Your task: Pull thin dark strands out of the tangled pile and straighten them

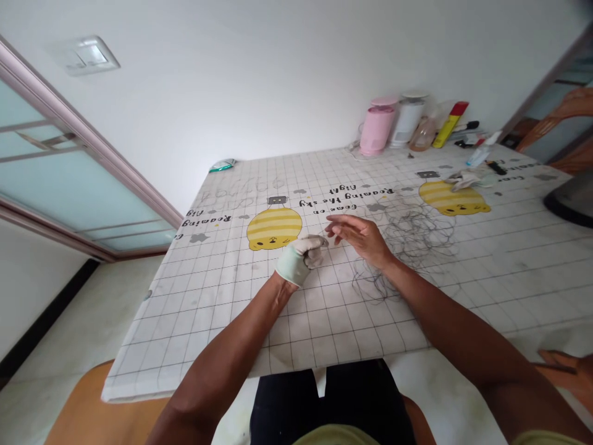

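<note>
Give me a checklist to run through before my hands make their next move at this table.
1. Left hand gloved: ok.
2. Right hand gloved: not ok, it is bare.
3. Loose glove on the table: ok, it lies at the right-hand yellow print.
4. Dark strands untangled: not ok, they lie in a loose tangle.
5. Strand between the left fingertips: cannot tell, too small to make out.
</note>
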Action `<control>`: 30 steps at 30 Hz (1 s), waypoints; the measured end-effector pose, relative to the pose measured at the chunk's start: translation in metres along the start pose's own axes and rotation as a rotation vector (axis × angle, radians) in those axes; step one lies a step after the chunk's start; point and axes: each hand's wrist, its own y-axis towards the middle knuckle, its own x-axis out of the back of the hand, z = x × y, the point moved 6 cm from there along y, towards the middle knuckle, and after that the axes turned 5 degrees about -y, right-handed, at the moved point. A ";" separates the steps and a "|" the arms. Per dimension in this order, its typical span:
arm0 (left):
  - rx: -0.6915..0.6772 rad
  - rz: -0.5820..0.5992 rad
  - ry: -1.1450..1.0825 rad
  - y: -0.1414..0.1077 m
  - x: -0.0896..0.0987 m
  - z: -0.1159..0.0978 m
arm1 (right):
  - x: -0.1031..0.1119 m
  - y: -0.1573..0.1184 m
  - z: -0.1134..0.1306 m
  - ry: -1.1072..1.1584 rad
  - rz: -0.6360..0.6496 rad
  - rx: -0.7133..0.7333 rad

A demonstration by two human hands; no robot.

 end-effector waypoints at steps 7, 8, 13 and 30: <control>0.038 0.080 -0.056 -0.004 -0.011 0.003 | 0.013 -0.008 0.012 -0.301 -0.048 0.153; 0.029 0.077 -0.058 -0.005 -0.012 0.002 | 0.012 -0.009 0.014 -0.347 -0.035 0.185; 0.009 0.110 -0.063 -0.005 -0.017 0.003 | 0.007 -0.012 0.022 -0.317 -0.057 0.273; 0.014 0.011 0.388 -0.004 -0.005 0.014 | 0.007 -0.008 0.008 0.103 0.224 -0.229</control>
